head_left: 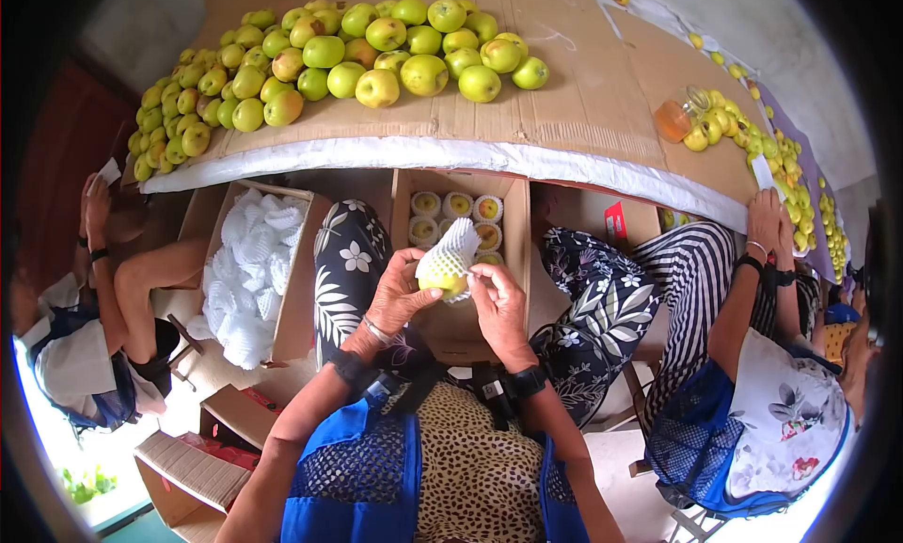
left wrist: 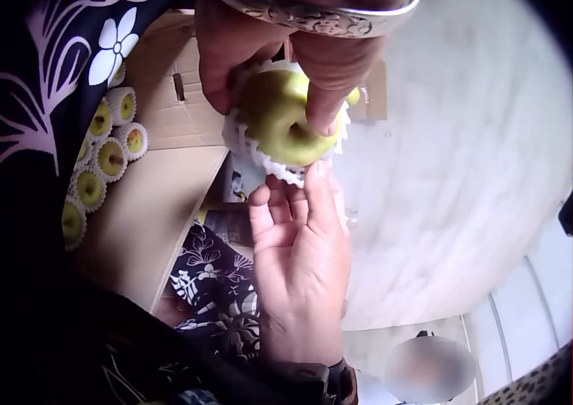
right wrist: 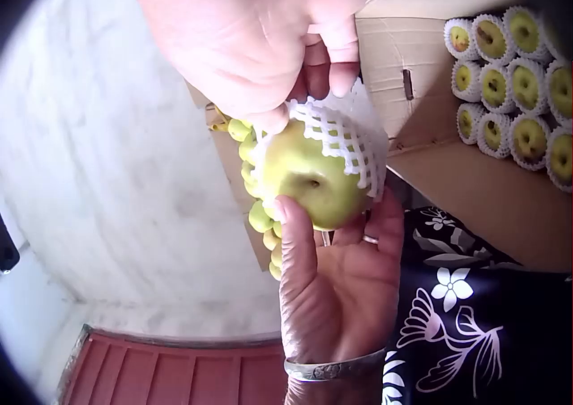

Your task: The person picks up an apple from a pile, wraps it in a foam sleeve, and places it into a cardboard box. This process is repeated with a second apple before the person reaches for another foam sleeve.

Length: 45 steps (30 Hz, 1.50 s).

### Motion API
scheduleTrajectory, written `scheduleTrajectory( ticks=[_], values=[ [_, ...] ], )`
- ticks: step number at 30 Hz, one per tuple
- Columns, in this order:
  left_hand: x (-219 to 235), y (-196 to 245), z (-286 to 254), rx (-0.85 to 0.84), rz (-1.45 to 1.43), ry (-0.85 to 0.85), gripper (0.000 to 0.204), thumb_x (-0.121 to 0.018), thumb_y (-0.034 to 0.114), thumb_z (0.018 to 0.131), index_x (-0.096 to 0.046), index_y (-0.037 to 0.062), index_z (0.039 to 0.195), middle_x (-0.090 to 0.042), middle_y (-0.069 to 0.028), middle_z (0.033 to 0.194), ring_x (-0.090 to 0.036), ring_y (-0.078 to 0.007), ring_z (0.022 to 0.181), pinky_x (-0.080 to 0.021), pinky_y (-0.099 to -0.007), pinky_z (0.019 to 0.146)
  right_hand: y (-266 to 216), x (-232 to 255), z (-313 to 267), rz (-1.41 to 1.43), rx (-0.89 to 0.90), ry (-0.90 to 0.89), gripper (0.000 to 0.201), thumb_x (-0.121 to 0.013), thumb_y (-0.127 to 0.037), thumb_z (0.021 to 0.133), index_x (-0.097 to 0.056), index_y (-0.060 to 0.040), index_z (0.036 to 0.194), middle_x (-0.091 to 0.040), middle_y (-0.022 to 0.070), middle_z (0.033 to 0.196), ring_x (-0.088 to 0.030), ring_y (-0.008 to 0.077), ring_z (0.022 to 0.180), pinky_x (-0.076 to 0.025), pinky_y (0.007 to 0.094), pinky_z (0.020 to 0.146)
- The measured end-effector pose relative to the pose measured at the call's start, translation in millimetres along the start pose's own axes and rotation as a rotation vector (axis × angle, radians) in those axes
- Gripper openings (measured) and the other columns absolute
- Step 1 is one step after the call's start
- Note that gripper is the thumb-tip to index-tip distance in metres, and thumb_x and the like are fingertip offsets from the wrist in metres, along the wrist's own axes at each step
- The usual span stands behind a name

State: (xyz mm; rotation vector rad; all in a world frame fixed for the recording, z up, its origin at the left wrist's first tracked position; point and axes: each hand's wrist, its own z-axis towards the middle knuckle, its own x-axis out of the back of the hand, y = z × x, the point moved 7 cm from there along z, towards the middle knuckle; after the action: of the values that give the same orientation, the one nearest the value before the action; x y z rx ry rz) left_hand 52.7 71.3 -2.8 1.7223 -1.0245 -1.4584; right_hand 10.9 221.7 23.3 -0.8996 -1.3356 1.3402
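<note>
My left hand (head_left: pixel 395 294) grips a green-yellow apple (right wrist: pixel 309 186), its thumb lying by the dimple at the apple's end. A white foam net sleeve (head_left: pixel 453 247) covers part of the apple, its narrow end pointing up and away in the head view. With thumb and fingers, my right hand (head_left: pixel 500 312) pinches the sleeve's open edge (left wrist: pixel 288 172) beside the apple. Below the hands stands a cardboard box (head_left: pixel 525 298) holding several sleeved apples (head_left: pixel 457 204) in rows.
A box (head_left: pixel 308 261) of white foam sleeves (head_left: pixel 249 261) stands at left. Ahead, a cardboard-covered table (head_left: pixel 583 101) bears a heap of apples (head_left: pixel 386 35). A person sits on each side, one at left (head_left: pixel 85 355) and one at right (head_left: pixel 752 402). Open cartons (head_left: pixel 188 472) lie at lower left.
</note>
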Motion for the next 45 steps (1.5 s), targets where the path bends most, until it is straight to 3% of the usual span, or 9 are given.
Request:
scheduleTrajectory(
  ticks=[10, 16, 19, 25, 27, 31, 37, 39, 45],
  values=[
    [8.0, -9.6, -0.2, -0.029, 0.369, 0.118, 0.065, -0.070, 0.006, 0.076, -0.030, 0.0076, 0.127, -0.053, -0.0081, 0.108, -0.051, -0.0150, 0.103, -0.045, -0.0275, 0.086, -34.7, -16.5, -3.3, -0.238, 0.347, -0.047, 0.014, -0.062, -0.002, 0.075, -0.061, -0.0054, 0.089, -0.058, 0.0096, 0.080, -0.057, 0.0274, 0.076, -0.046, 0.0350, 0.066],
    [13.1, -14.4, 6.1, -0.197, 0.029, 0.141, 0.063, -0.068, 0.007, 0.075, -0.032, 0.0039, 0.127, -0.052, -0.0081, 0.113, -0.051, -0.0142, 0.104, -0.043, -0.0272, 0.089, -36.1, -32.0, -8.2, -0.270, 0.309, -0.222, 0.014, -0.063, -0.003, 0.074, -0.060, -0.0055, 0.088, -0.058, 0.0090, 0.082, -0.057, 0.0277, 0.077, -0.046, 0.0372, 0.070],
    [27.0, -9.1, 9.0, -0.273, 0.149, 0.191, 0.062, -0.070, 0.012, 0.074, -0.035, 0.0027, 0.123, -0.051, -0.0077, 0.114, -0.050, -0.0135, 0.104, -0.043, -0.0271, 0.088, -16.8, -28.2, -11.2, -0.188, -0.023, -0.227, 0.025, -0.067, -0.007, 0.071, -0.056, -0.0038, 0.093, -0.057, 0.0096, 0.085, -0.057, 0.0276, 0.081, -0.046, 0.0380, 0.075],
    [21.9, 8.7, 2.2, -0.352, 0.631, 0.289, 0.059, -0.074, 0.022, 0.069, -0.042, 0.0030, 0.116, -0.052, -0.0070, 0.105, -0.052, -0.0163, 0.098, -0.043, -0.0286, 0.086, -30.2, -28.4, -3.8, -0.361, 0.144, -0.086, 0.066, -0.073, -0.008, 0.061, -0.038, -0.0020, 0.117, -0.047, 0.0184, 0.109, -0.049, 0.0335, 0.104, -0.042, 0.0400, 0.087],
    [2.1, 24.0, -0.5, -0.267, 0.901, 0.344, 0.057, -0.073, 0.025, 0.067, -0.046, 0.0032, 0.113, -0.052, -0.0092, 0.106, -0.052, -0.0192, 0.099, -0.043, -0.0303, 0.086, -14.5, -26.6, -4.1, -0.312, 0.103, -0.067, 0.073, -0.073, -0.005, 0.059, -0.034, -0.0034, 0.121, -0.044, 0.0202, 0.113, -0.046, 0.0356, 0.107, -0.040, 0.0403, 0.089],
    [-45.5, 66.9, -13.3, -0.553, 1.133, 0.278, 0.051, -0.063, 0.004, 0.065, -0.047, 0.0043, 0.114, -0.052, -0.0177, 0.102, -0.052, -0.0349, 0.095, -0.043, -0.0387, 0.086, -7.7, -18.3, -4.0, -0.150, 0.104, 0.011, 0.074, -0.072, -0.002, 0.059, -0.032, -0.0025, 0.122, -0.049, 0.0205, 0.113, -0.053, 0.0302, 0.103, -0.044, 0.0374, 0.086],
    [-38.5, 59.9, -11.3, -0.532, 0.995, 0.165, 0.037, -0.055, -0.006, 0.074, -0.049, 0.0027, 0.110, -0.056, -0.0158, 0.105, -0.059, -0.0305, 0.085, -0.049, -0.0327, 0.070, -6.5, -8.4, -2.4, 0.377, 0.004, 0.043, 0.075, -0.069, 0.001, 0.064, -0.027, -0.0011, 0.126, -0.049, 0.0166, 0.118, -0.054, 0.0218, 0.104, -0.044, 0.0333, 0.090],
    [-40.6, 65.1, -12.0, -0.668, 1.113, 0.130, 0.033, -0.057, -0.004, 0.073, -0.053, 0.0052, 0.105, -0.056, -0.0143, 0.103, -0.059, -0.0302, 0.080, -0.050, -0.0337, 0.065, 0.1, -10.2, -4.0, 0.412, -0.033, 0.003, 0.071, -0.066, 0.002, 0.068, -0.027, -0.0004, 0.127, -0.045, 0.0135, 0.121, -0.050, 0.0197, 0.109, -0.042, 0.0326, 0.094],
    [-45.8, 73.4, -17.3, -0.677, 1.233, 0.146, 0.021, -0.062, -0.002, 0.072, -0.062, 0.0061, 0.091, -0.057, -0.0086, 0.083, -0.060, -0.0265, 0.073, -0.050, -0.0325, 0.061, 15.1, -19.3, -7.7, 0.529, -0.133, -0.045, 0.066, -0.062, 0.004, 0.070, -0.029, -0.0020, 0.126, -0.043, 0.0088, 0.120, -0.045, 0.0176, 0.111, -0.040, 0.0312, 0.094]
  ],
)
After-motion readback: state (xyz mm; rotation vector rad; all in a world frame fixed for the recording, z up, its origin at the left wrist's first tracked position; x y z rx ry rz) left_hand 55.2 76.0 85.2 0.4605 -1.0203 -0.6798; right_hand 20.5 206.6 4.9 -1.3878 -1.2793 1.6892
